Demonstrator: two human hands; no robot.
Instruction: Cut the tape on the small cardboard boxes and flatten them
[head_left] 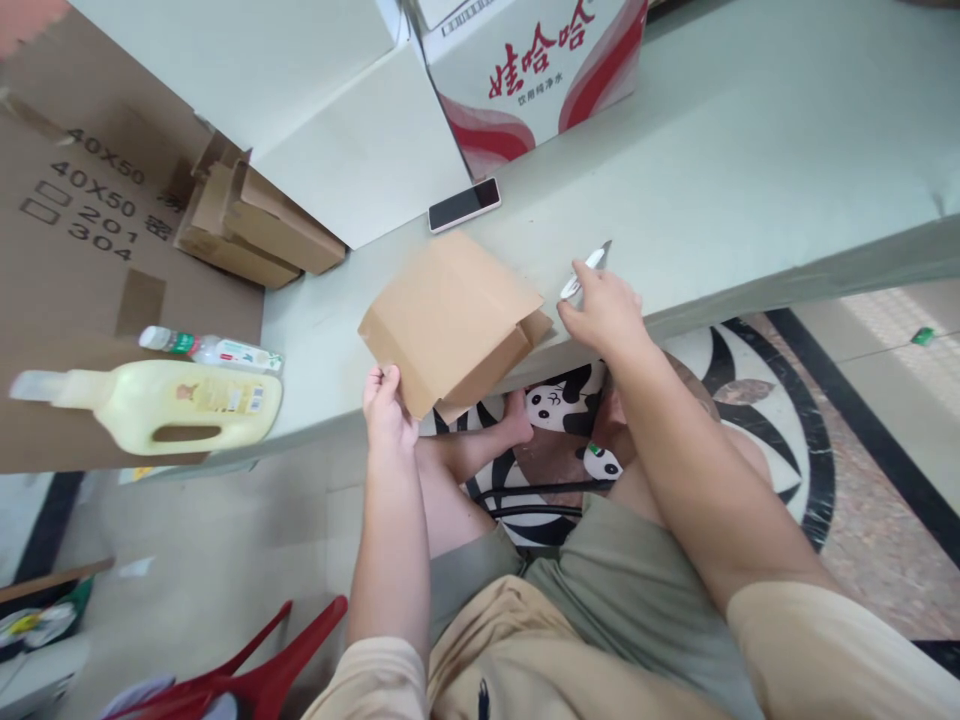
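Note:
A brown cardboard box (450, 315) is tilted over the front edge of the pale table (720, 170), with a loose flap showing on its right side. My left hand (390, 410) pinches the near left corner of this box. To the right of the box, my right hand (604, 305) is closed around a white utility knife (583, 274), whose blade points up and away from me. Behind the box a phone (464, 206) lies on the table, dark screen up.
White boxes (367, 140) and a red-and-white carton (540, 80) stand at the back. Folded brown cartons (262, 225) lean at the left. A yellow jug (195, 408) and a small bottle (214, 350) lie at far left. A red chair (277, 660) is below.

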